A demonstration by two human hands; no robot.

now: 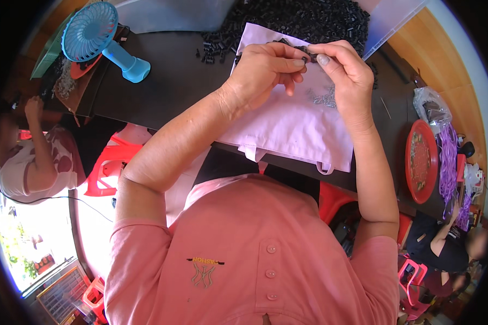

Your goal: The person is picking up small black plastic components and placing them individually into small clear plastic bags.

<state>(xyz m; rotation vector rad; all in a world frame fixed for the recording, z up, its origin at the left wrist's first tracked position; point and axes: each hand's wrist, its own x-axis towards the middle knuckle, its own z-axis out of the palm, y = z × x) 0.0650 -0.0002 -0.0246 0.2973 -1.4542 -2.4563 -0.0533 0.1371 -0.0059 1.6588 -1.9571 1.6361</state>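
My left hand (265,69) and my right hand (352,73) meet above a lilac cloth bag (287,127) laid on the table. Thumb and fingers of the left are pinched on a small black part (304,59). The right thumb and forefinger close on a dark bit right beside it; whether it is the same part or a second one, I cannot tell. On the cloth, next to my right wrist, lies a scatter of small silvery metal pieces (325,97). Past my hands spreads a large heap of small black parts (309,21), some at the bag's far edge.
A blue fan (127,65) stands on the dark table (146,100) at the left. At the right are a red round tray (422,162), a clear plastic bag (432,105) and purple strips (448,162). Other people sit left and lower right, near red stools.
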